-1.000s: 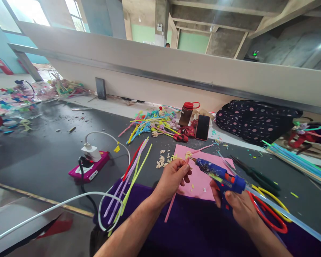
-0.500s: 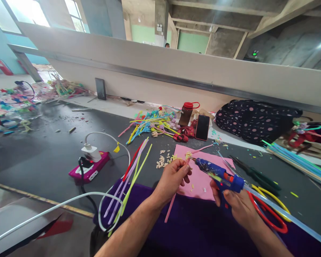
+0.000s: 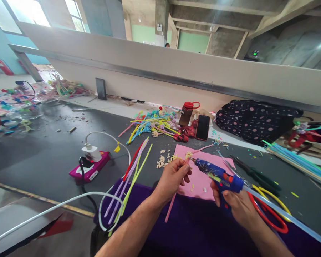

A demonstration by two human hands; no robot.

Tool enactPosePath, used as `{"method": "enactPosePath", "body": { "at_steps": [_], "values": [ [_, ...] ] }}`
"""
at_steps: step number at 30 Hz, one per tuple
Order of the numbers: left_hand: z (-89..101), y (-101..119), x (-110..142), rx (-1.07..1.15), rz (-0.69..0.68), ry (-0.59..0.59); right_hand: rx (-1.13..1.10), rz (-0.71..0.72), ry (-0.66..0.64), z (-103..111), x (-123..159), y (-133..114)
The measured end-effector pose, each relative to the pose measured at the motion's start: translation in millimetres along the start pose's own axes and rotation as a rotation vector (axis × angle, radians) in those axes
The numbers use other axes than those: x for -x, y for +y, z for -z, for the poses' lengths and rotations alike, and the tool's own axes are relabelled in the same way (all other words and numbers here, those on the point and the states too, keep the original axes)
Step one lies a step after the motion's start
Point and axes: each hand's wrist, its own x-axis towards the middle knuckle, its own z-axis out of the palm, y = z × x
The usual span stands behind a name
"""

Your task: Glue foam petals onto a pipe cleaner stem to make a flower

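Observation:
My left hand (image 3: 176,175) pinches a pink pipe cleaner (image 3: 170,208), whose lower end hangs down toward the purple cloth. At its top, just above my fingertips, sits a small cream-yellow flower-like piece (image 3: 188,155). My right hand (image 3: 234,201) is wrapped around the handle of a blue hot glue gun (image 3: 216,173). The gun's nozzle points left and is at or very near the yellow piece; whether it touches is hard to tell. A long translucent glue stick (image 3: 286,214) runs out of the gun's back. Underneath lies a pink foam sheet (image 3: 200,184).
Small cream pieces (image 3: 163,160) lie left of the sheet. Scissors (image 3: 270,212) and dark-handled pliers (image 3: 256,173) lie at the right. A magenta power strip (image 3: 96,169), loose pipe cleaners (image 3: 135,171), a phone (image 3: 202,127), a bottle (image 3: 186,113) and a spotted bag (image 3: 254,119) surround the work.
Almost nothing differs. The glue gun has shifted very slightly to the left, while my left hand keeps its place with the pink pipe cleaner.

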Motion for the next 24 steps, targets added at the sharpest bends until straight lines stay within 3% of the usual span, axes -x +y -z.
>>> {"method": "enactPosePath", "body": {
  "at_steps": [17,24],
  "values": [
    [1.0,-0.4,-0.3,-0.003,-0.019,-0.009,-0.049,0.015,0.036,0.7,-0.9,3.0],
    [1.9,-0.6,-0.4,-0.011,-0.002,-0.002,0.052,-0.001,-0.009,1.8,0.2,1.8]
  ]
}}
